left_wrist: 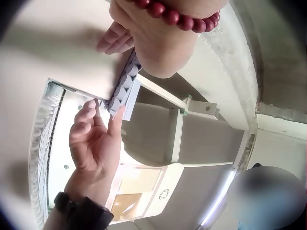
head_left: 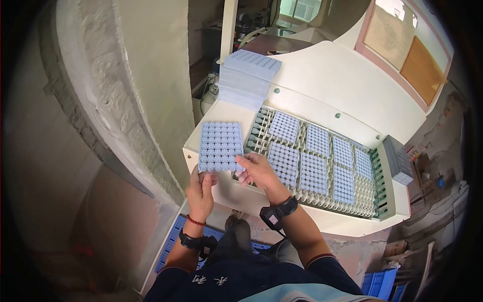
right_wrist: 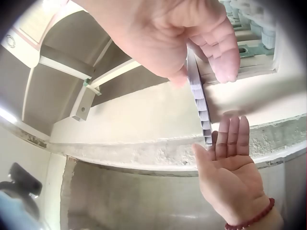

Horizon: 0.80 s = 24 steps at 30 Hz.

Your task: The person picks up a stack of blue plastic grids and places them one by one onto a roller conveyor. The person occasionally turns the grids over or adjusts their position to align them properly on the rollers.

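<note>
A light-blue square tray with rows of small cells is held up over the near left part of the white machine. At its lower left corner the left hand holds the edge between thumb and fingers. The right hand pinches the lower right corner, thumb on top. In the left wrist view the tray shows edge-on, pinched by the right hand. The right wrist view shows the tray between thumb and fingers of the left hand, whose fingers are fairly straight.
Several similar trays lie in two rows on the machine's roller bed. A tall stack of blue trays stands at the back left. A grey block sits at the right end. A rough wall rises on the left.
</note>
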{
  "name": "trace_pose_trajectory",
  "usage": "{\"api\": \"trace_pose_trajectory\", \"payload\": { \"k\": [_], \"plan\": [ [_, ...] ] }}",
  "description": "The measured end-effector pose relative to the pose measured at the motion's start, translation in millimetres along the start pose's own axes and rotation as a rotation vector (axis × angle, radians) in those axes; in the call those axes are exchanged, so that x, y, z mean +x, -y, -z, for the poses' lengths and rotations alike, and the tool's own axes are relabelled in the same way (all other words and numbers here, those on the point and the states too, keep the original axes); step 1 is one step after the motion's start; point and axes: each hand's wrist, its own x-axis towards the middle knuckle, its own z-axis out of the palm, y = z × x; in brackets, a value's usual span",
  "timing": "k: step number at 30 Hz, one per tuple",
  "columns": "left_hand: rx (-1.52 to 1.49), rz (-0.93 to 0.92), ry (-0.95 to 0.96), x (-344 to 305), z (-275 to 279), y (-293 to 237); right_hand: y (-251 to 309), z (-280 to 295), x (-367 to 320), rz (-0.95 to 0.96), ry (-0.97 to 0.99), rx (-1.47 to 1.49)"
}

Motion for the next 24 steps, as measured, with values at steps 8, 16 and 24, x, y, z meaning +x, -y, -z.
{"api": "trace_pose_trajectory", "payload": {
  "k": [8, 16, 24],
  "plan": [
    [-0.933, 0.449, 0.346, -31.5, -12.8, -4.5, -40.0, 57.0, -54.6, 0.085, 0.044, 0.247],
    [-1.153, 0.712, 0.509, -42.8, -63.4, -9.1, -69.3, 79.8, -135.8, 0.107, -0.138, 0.189],
    [-0.966, 0.752, 0.532, -67.6, -99.8, -13.0, -87.4, 127.8, -182.3, 0.079, -0.386, -0.070]
  ]
}}
